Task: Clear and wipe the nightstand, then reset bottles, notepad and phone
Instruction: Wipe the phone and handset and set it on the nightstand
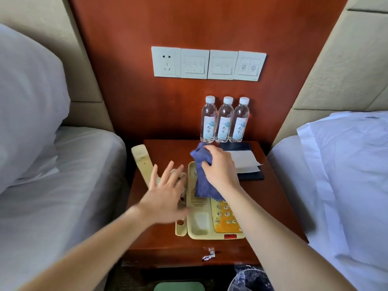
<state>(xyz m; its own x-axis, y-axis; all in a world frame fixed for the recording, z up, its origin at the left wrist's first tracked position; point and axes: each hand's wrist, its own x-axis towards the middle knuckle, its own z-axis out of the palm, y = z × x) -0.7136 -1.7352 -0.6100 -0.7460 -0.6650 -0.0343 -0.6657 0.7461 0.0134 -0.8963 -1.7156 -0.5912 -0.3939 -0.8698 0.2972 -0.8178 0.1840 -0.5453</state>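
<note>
the three water bottles stand upright in a tight row at the back of the nightstand, against the wood panel. just in front of them, the notepad lies in its dark folder on the right side. both look set in place, so that part of the reset seems done.

the phone base sits at front centre. its handset lies off the cradle, along the left edge of the top. the right hand grips a bunched blue cloth tightly and presses it on the upper part of the base. the left hand is blurred, with fingers spread wide and holding nothing, above the cord between handset and base.

the task looks late: the phone is probably being wiped. what appears left is returning the handset to the cradle and squaring the phone.
</note>
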